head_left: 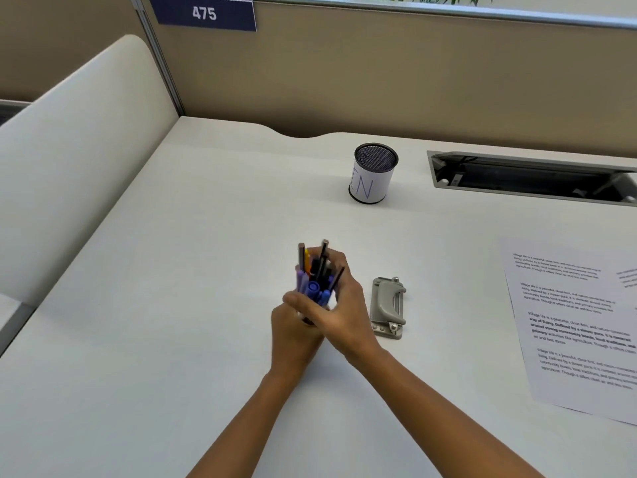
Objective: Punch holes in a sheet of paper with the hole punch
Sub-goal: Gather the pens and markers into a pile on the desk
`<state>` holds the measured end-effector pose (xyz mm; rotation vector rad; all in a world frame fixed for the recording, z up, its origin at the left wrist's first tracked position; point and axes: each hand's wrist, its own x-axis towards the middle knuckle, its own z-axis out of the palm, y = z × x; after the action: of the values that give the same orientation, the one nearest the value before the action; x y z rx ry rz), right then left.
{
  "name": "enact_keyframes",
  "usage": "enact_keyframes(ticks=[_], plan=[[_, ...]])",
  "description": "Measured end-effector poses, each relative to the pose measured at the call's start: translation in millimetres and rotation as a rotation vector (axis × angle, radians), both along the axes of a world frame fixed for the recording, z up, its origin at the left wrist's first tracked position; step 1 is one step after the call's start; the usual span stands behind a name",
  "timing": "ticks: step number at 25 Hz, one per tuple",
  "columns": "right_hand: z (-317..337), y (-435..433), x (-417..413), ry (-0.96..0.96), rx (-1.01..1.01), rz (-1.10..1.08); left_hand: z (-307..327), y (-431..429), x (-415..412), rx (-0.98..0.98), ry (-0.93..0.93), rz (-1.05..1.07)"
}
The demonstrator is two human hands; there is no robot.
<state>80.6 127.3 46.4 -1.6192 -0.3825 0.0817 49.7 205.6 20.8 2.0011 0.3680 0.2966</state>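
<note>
A grey metal hole punch [387, 307] lies on the white desk, just right of my hands. A printed sheet of paper [572, 326] lies flat at the right edge of the view, partly cut off. Both my hands meet at mid-desk around a bunch of pens [315, 276] that stand upright. My left hand [293, 334] wraps the bunch from below and hides whatever holds the pens. My right hand [339, 307] curls around the pens from the right side. Neither hand touches the punch or the paper.
A black mesh pen cup [374, 174] with a white label stands farther back. A recessed cable tray [531, 179] opens in the desk at the back right. A beige partition wall runs along the back, and a cream divider stands at the left.
</note>
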Motion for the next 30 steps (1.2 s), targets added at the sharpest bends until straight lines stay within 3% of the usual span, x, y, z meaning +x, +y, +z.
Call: enact_keyframes(ticks=[2, 4, 7, 10, 12, 30], plan=[[-7.5, -7.2, -3.5, -0.036, -0.043, 0.013, 4.9, 20.6, -2.2, -0.001, 0.035, 0.174], [-19.3, -11.1, -7.8, -0.040, -0.143, -0.017, 14.3, 51.0, -4.5, 0.108, 0.200, 0.317], [-38.4, -8.2, -8.5, -0.076, -0.409, 0.032, 23.6, 99.6, -11.7, 0.390, 0.463, 0.410], [-55.3, -0.8, -1.7, -0.251, -0.772, 0.080, 21.6, 133.8, -24.3, 0.499, 0.569, 0.465], [-60.6, 4.0, 0.5, -0.357, -0.910, 0.087, 17.8, 147.0, -29.0, 0.531, 0.598, 0.478], [-61.0, 4.9, 0.3, -0.390, -0.957, 0.082, -3.7, 140.5, -25.7, 0.681, 0.458, 0.549]])
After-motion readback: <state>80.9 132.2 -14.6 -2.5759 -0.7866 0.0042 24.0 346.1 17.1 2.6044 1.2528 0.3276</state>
